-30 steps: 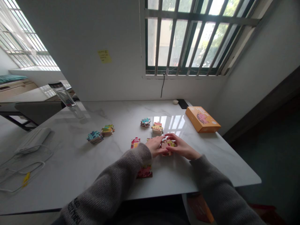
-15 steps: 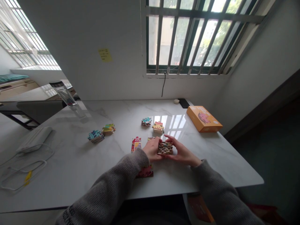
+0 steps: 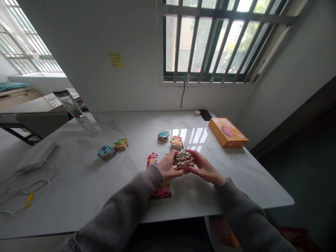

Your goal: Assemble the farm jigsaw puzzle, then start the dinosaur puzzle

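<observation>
Left hand (image 3: 168, 167) and right hand (image 3: 206, 168) cup puzzle-piece pile (image 3: 183, 159) between them, left of orange box (image 3: 228, 132), nearer wearer. Second ago, printed face showed; now edges show: pile tipped, apparently handled as one bunch.

ok so the stack (image 3: 183, 160) between the left hand (image 3: 167, 167) and right hand (image 3: 204, 167) got tipped: picture sides showed earlier, now it was mostly jumbled edges

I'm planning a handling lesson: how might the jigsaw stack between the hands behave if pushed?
The jigsaw stack would probably splay rather than move as one, since its pieces lie unevenly. Individual pieces seem stiff, as their edges look straight. Rolling looks unlikely: the pieces are flat.
</observation>
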The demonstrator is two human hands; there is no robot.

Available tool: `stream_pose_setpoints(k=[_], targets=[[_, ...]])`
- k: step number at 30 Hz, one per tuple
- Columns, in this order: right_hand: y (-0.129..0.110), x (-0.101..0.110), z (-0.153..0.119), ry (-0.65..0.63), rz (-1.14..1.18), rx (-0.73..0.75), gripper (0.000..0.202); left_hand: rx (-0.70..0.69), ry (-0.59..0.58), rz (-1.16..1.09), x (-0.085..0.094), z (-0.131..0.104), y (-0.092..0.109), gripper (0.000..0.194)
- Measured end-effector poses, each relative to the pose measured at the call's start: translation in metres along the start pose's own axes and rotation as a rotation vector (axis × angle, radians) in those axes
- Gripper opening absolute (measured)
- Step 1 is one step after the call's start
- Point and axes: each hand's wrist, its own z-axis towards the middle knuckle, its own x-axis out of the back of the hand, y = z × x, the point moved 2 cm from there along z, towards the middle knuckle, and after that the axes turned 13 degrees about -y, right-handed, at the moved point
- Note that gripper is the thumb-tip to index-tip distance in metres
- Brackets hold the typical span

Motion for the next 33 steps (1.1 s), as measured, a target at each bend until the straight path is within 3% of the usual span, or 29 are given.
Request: stream_pose_setpoints(k=[6,11,17,22,29,33], targets=[[0.007,-0.013,0.016,0.040,0.279,-0.014,0.062,0.066,0.128,-0.379,0.002,-0.004,-0.007,0.051],[0.002,-0.018,0.024,0.138,0.302,0.017,0.065,0.019,0.080,-0.692,0.005,-0.002,-0.014,0.063],[-0.002,-0.019,0.024,0.157,0.381,-0.022,0.049,0.060,0.029,-0.926,0.013,0.001,-0.025,0.058],[0.005,-0.019,0.021,0.201,0.549,-0.064,0.036,0.016,-0.095,-0.823,0.010,-0.001,-0.021,0.058],[0.015,-0.022,0.020,0.195,0.660,-0.132,0.035,-0.021,0.114,-0.512,0.005,0.001,-0.020,0.053],[0.010,-0.024,0.019,0.173,0.723,-0.158,0.034,-0.030,0.166,-0.260,0.008,-0.003,-0.021,0.044]])
